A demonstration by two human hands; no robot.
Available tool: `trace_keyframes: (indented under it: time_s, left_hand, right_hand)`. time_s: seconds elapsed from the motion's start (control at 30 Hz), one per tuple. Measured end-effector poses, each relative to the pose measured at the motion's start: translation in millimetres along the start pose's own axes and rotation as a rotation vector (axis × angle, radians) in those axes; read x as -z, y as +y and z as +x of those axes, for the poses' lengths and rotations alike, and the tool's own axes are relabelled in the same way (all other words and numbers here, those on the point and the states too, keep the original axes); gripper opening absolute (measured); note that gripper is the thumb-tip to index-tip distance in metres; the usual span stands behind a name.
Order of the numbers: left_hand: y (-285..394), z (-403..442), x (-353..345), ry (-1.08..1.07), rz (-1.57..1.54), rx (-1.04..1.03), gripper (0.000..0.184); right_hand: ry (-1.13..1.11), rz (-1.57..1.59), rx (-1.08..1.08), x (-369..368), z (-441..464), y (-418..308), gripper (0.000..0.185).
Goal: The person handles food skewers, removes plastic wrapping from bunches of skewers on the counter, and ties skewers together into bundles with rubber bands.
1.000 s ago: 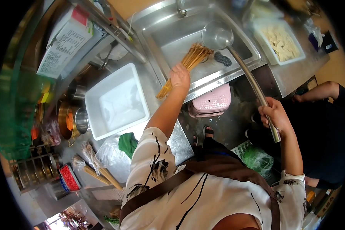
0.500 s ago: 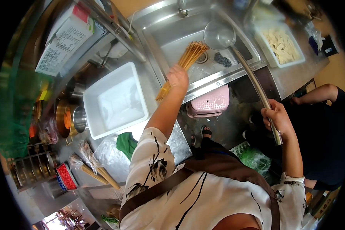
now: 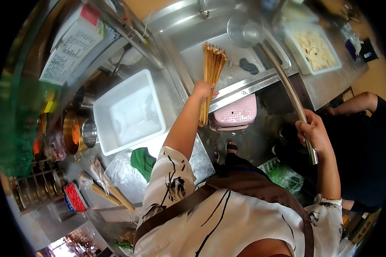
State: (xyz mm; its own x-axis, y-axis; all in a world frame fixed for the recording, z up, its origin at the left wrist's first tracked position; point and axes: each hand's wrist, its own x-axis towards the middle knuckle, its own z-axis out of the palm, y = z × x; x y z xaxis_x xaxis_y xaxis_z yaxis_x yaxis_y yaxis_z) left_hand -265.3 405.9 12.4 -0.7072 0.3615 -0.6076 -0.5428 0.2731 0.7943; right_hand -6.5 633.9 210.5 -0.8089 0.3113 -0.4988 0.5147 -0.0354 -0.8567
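My left hand [image 3: 205,91] is closed around a thick bundle of wooden skewers [image 3: 213,64], held nearly upright in the view over the sink's front edge. Small brownish bits show at the bundle's far tips; what they are I cannot tell. In my right hand [image 3: 313,130] is the long metal handle of a ladle-like strainer [image 3: 245,31], whose round bowl hangs over the right side of the steel sink [image 3: 188,47]. A dark scouring pad [image 3: 248,66] lies on the sink floor, right of the skewers.
A white plastic tub [image 3: 128,113] stands on the counter at left. To the right of the sink sits a white container [image 3: 302,64] with pale strips. A pink bin [image 3: 233,113] is below the sink. Another person [image 3: 356,150] in dark clothes stands close at right.
The skewer bundle has turned from a rightward slant to nearly upright, and my left hand has shifted slightly right and down. My right hand and the strainer have barely moved.
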Motion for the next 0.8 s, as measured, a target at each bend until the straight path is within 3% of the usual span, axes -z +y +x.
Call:
trace_keyframes:
  time_s: [0.2,0.3,0.8]
  left_hand:
    - [15.4,-15.0,-17.6,0.005,-0.322,0.024,0.024]
    - [17.3,2.2,-16.8,-0.074,-0.315,0.019,0.024]
    - [13.2,26.0,-14.9,-0.046,-0.232,0.002,0.02]
  right_hand:
    - [-0.029,-0.058,-0.008,-6.7,-1.6,-3.9,0.03]
    - [-0.046,-0.069,-0.022,-7.2,-7.4,-2.9,0.031]
    - [-0.022,-0.098,-0.021,-9.3,-15.9,5.1,0.032]
